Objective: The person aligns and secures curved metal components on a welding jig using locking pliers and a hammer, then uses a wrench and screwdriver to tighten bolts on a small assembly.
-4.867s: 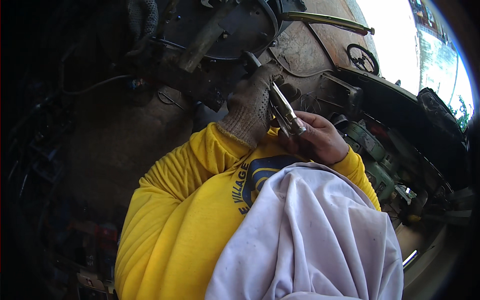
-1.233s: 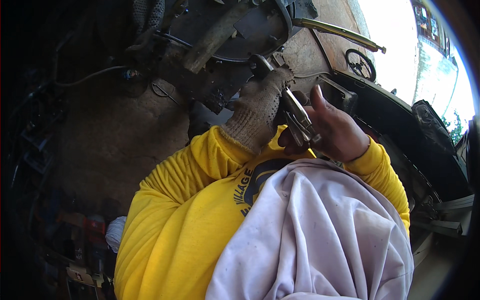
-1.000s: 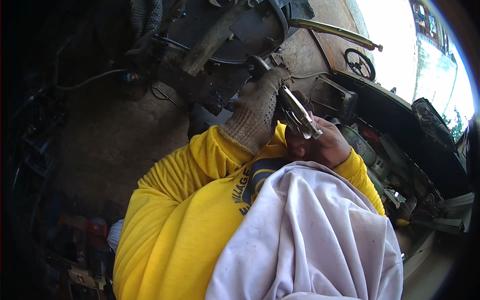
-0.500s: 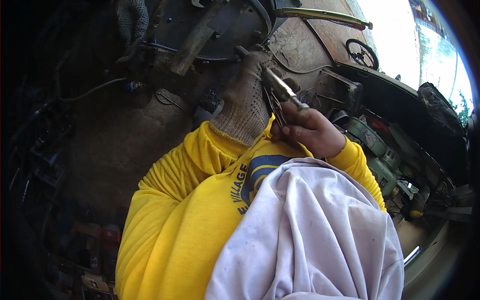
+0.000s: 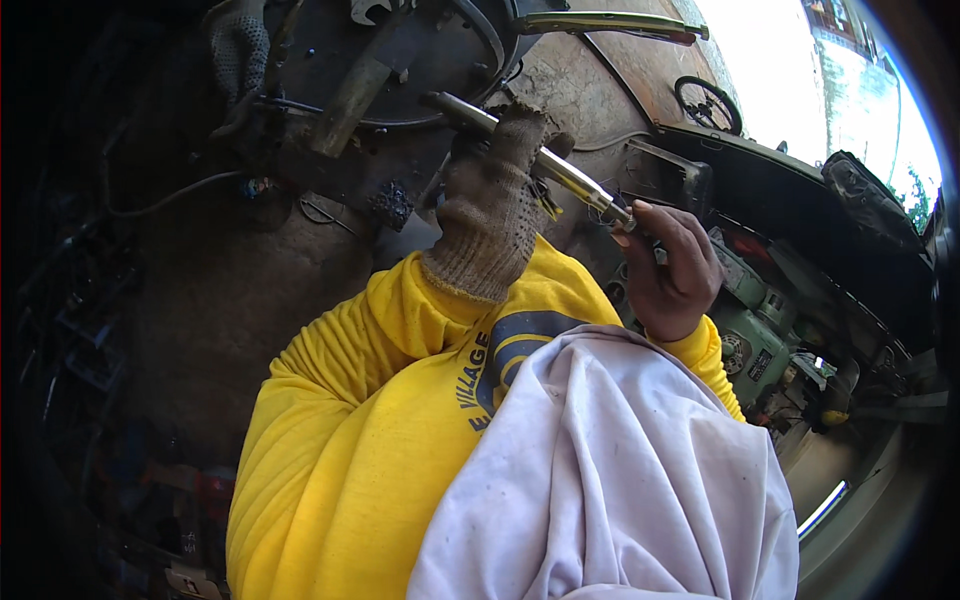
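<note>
My left hand, in a dirty knitted glove, is wrapped round a shiny metal shaft. The shaft slants from upper left down to the right, with a narrower end at the lower right. My bare right hand pinches that narrow end between thumb and fingertips. Just under the shaft, beside the glove, a small dark piece with a yellow tip shows; the glove hides most of it, and its kind is unclear.
A thick metal pipe lies by a round dark metal basin holding an open-ended wrench. Another knitted glove is at the far left. Green machinery stands at right; a small spoked wheel is farther off.
My right hand has let go of the metal pliers it held and moved right, onto the shaft's end. The shaft now reaches farther out on both sides of the glove.
</note>
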Demonstrator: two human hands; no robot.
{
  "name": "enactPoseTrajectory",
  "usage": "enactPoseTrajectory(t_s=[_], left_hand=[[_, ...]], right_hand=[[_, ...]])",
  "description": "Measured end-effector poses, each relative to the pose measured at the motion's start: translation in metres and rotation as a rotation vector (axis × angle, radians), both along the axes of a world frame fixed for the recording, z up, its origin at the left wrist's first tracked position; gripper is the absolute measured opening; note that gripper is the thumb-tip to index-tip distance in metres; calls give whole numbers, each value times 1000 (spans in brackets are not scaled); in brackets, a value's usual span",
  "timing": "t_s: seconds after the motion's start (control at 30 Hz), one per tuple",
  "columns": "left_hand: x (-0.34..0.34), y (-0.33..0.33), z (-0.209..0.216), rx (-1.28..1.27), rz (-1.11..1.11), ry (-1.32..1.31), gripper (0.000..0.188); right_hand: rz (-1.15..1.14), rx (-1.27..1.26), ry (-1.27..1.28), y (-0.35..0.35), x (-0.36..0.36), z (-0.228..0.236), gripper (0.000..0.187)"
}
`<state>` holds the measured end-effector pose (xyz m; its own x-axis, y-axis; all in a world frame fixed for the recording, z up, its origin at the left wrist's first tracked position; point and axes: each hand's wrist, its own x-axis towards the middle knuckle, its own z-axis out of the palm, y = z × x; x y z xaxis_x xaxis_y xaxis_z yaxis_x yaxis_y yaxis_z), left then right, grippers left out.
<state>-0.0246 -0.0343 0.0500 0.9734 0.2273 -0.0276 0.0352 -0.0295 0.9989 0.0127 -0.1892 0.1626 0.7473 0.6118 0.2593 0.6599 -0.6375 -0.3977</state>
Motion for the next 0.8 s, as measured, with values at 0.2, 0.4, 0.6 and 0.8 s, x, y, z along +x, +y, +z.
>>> enactPoseTrajectory(t_s=[0.2, 0.4, 0.6, 0.8], left_hand=[[-7, -7, -5, 187, 38, -101, 52], [-9, -7, -16, 125, -20, -59, 49], [-8, -20, -12, -355, 68, -20, 39], [-7, 0, 6, -494, 12, 150, 34]], right_hand=[[64, -107, -65, -2, 8, -6, 13], [-366, 331, 1084, -15, 3, -19, 47], [-336, 521, 1753, -15, 12, -42, 77], [-366, 284, 1842, 7, 29, -24, 67]])
